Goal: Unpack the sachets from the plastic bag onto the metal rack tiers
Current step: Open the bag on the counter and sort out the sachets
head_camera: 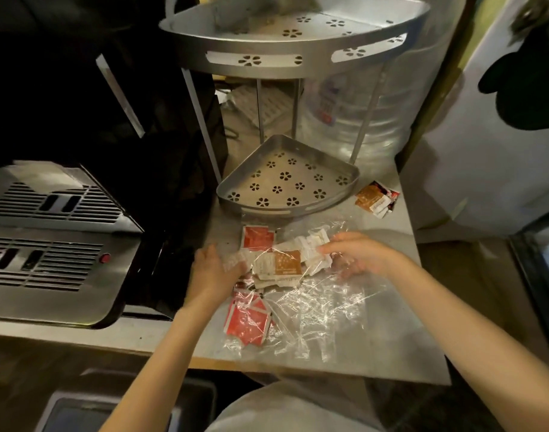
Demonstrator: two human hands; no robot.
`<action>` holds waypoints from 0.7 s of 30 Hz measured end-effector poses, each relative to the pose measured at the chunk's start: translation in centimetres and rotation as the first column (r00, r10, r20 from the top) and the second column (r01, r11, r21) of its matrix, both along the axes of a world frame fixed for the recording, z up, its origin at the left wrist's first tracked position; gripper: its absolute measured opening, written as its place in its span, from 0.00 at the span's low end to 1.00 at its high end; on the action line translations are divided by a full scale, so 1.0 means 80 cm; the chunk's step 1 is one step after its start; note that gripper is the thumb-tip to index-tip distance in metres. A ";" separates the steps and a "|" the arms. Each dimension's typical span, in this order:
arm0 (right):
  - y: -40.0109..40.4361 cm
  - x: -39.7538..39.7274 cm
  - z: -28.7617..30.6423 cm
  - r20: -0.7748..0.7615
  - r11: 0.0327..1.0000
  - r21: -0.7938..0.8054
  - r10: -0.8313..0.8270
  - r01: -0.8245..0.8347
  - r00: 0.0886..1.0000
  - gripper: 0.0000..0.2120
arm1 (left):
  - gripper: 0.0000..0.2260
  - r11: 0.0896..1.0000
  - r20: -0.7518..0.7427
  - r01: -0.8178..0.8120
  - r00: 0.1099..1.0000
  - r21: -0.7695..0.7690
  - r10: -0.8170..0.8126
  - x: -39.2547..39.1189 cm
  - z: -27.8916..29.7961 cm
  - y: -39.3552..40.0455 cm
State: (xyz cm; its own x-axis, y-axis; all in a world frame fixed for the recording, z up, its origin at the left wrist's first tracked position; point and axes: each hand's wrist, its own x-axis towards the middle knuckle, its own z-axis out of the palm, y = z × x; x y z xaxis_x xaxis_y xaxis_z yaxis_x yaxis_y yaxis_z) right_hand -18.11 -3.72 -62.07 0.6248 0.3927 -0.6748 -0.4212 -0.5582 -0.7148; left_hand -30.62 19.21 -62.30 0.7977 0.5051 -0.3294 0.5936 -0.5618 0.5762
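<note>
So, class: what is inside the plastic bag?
Inside the plastic bag lie sachets: red, white and one brown-and-white, seen through the film. The left hand and the overlapping pile cover some, so their count cannot be told.

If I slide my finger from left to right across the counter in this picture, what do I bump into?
Metal toaster → left hand → brown sachet in the plastic bag → right hand → small pile of sachets beside the rack.
</note>
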 end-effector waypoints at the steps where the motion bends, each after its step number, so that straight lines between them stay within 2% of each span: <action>1: 0.000 -0.002 -0.001 -0.001 1.000 0.006 -0.016 0.016 1.000 0.12 | 0.33 1.000 -0.025 0.009 1.000 -0.016 -0.009 -0.002 -0.001 -0.003; 4: 0.002 -0.006 -0.001 -0.029 0.998 0.033 -0.044 0.044 0.999 0.15 | 0.31 0.999 0.048 -0.008 0.999 -0.047 0.011 -0.002 -0.002 -0.011; 6: 0.005 -0.008 0.000 -0.065 0.997 0.051 -0.051 0.055 0.997 0.16 | 0.33 0.982 0.087 -0.111 0.988 -0.152 0.125 0.001 0.004 -0.011; 7: 0.006 -0.009 0.000 -0.086 0.996 0.060 -0.058 0.064 0.995 0.17 | 0.34 0.942 0.084 -0.190 0.972 -0.276 0.221 0.003 0.007 -0.011; 9: 0.009 -0.012 -0.002 -0.133 0.993 0.075 -0.079 0.090 0.988 0.17 | 0.35 0.776 0.030 -0.320 0.916 -0.544 0.399 0.004 0.006 -0.005; 10: 0.011 -0.015 -0.003 -0.146 0.992 0.075 -0.088 0.099 0.985 0.17 | 0.33 0.697 -0.006 -0.348 0.897 -0.626 0.443 0.003 0.005 -0.001; 12: 0.014 -0.019 -0.005 -0.150 0.991 0.067 -0.102 0.113 0.983 0.17 | 0.24 0.651 -0.025 -0.312 0.912 -0.692 0.410 0.001 0.003 0.005; 15: 0.018 -0.021 -0.012 -0.128 0.996 0.039 -0.078 0.084 0.989 0.19 | 0.09 0.708 0.031 -0.188 0.959 -0.681 0.283 -0.004 0.010 -0.002; 19: 0.022 -0.024 -0.015 -0.097 0.986 0.067 -0.144 0.151 0.985 0.16 | 0.08 0.741 0.093 -0.064 0.981 -0.669 0.169 -0.011 0.014 -0.006; 21: 0.023 -0.027 -0.012 -0.108 0.982 0.105 -0.144 0.155 0.984 0.13 | 0.09 0.684 0.088 -0.057 0.980 -0.728 0.176 -0.015 0.016 -0.002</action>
